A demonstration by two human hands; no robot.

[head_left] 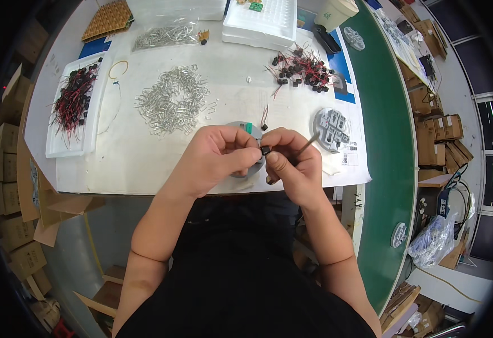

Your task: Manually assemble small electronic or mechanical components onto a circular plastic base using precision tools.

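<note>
Near the front edge of the table, my left hand (215,158) and my right hand (297,166) meet, fingertips almost touching. Thumb and forefinger of each hand pinch a small black part (265,150) between them. A thin metal rod-like tool (309,143) also sticks out of my right hand; its other end is hidden in the fingers. Under the hands, mostly covered, lies a round grey housing (236,125) with a green piece (249,128) on it. Just beyond the fingers rests one black cylindrical part (264,127) with thin red and black wires.
Loose metal clips (173,101) form a pile at centre left, with a bag of clips (167,36) behind. Wired black parts fill a white tray (52,141) and form another heap (303,70). A grey housing (331,129) lies right; white foam trays (258,36) stand at back.
</note>
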